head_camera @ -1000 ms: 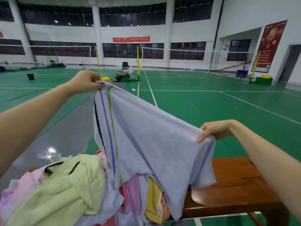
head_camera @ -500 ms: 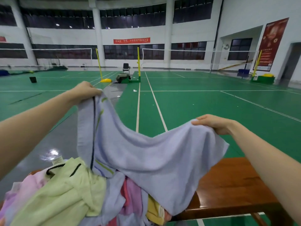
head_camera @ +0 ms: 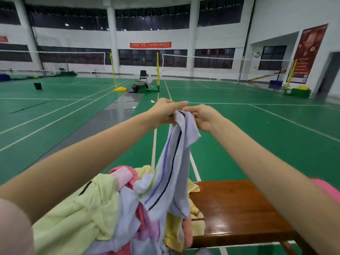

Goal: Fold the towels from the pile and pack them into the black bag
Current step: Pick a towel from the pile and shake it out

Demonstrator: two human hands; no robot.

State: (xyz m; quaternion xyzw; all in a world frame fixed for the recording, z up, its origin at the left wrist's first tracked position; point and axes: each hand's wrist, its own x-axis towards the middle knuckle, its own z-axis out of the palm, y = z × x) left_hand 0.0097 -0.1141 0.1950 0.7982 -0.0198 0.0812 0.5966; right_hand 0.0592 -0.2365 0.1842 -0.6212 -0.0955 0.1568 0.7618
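Lying nearest, the pile of towels covers the left end of the wooden bench and spills over its front edge: a pale green towel in front at the left, pink and yellow ones behind and beneath it, white cloth between them. To the right of the pile, the bench's polished brown top is bare out to its right end, and a leg shows under the front right corner.

Out of the pile rises a lavender towel with green, purple and dark stripes running along its length. Its lower part rests on the heap near the middle of the bench, and its upper end is bunched together up above the bench's far edge.

Both hands meet at that upper end, touching one another. The left hand has its fingers curled round the gathered cloth; the right hand pinches the same bunch from the other side, a loose corner hanging just below it.

Beyond the hands lies a green court floor with white lines and a grey strip. Farther off stand yellow net posts, a chair, and the hall's white wall with a red banner. The black bag cannot be made out.
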